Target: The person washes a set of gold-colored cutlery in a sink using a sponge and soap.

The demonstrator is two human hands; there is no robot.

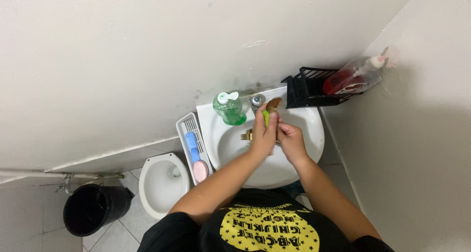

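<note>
- Over the white sink (314,129), both hands raised together, just in front of the tap (257,101).
- Left hand (264,134) closed around a green-and-brown sponge (270,110), fingers wrapped about its lower half; brown top end poking out above the fist.
- Sponge's long axis upright in the view, running from the fist toward the wall and tap, tilted slightly right.
- Right hand (290,140) just beside the left, touching it at the thumb side; curled, apparently pinching something thin, though what exactly is hard to tell.
- Gold fork (246,134) jutting left from behind the left hand, tines pointing left, above the basin; which hand carries it unclear.
- Left hand nearer the sponge and the fork tines; right hand lower and nearer the body.
- Green soap bottle (229,109) on the rim left of the tap, near but apart from the hands.
- Black rack (306,88) with a red spray bottle (355,75) to the right, well apart.
</note>
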